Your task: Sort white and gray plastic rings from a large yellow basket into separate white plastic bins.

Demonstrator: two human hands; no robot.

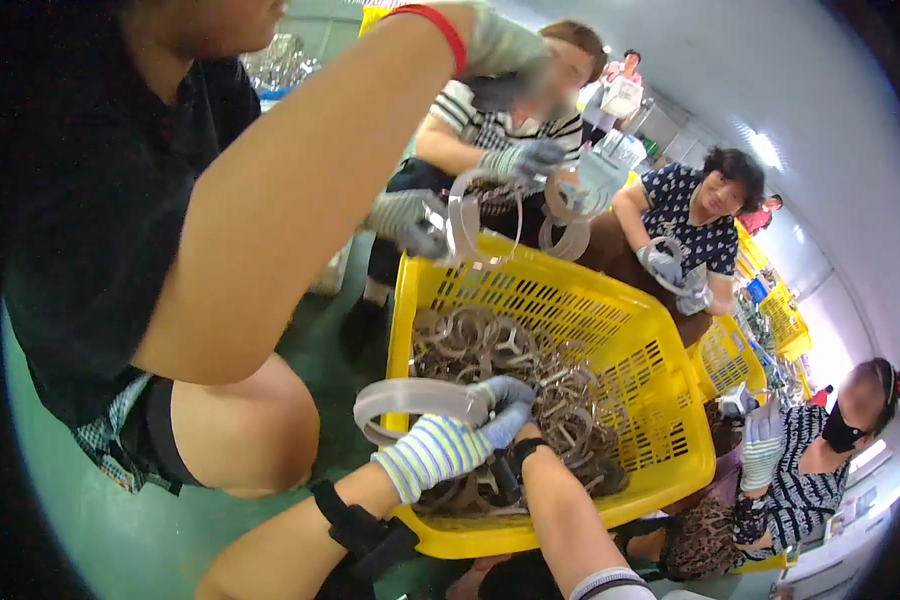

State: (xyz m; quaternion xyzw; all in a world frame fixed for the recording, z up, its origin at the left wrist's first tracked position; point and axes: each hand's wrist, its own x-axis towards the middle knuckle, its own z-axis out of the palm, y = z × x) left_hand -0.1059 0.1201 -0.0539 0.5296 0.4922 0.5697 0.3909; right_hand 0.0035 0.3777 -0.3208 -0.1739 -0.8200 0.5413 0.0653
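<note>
A pale, hollow ring [420, 396] with a smooth wide band is held above the basket's near left side. My left hand [432, 455], in a striped glove with grey fingers, is closed just below the ring, its fingers pointing right and partly hidden. My right hand [508, 400], gloved in grey, is closed at the ring's right end. The two hands overlap, so their exact grip is partly hidden. Beneath them a yellow slotted basket [660, 400] holds a heap of metal and clear ring-shaped parts [570, 390].
A co-worker's bare arm [300, 190] reaches across at the upper left. Across the basket, a person in a checked top [560, 130] handles clear rings [485, 220]. Another person [695, 205] holds a ring. A masked person [810, 460] sits at right. More yellow baskets [730, 355] stand behind.
</note>
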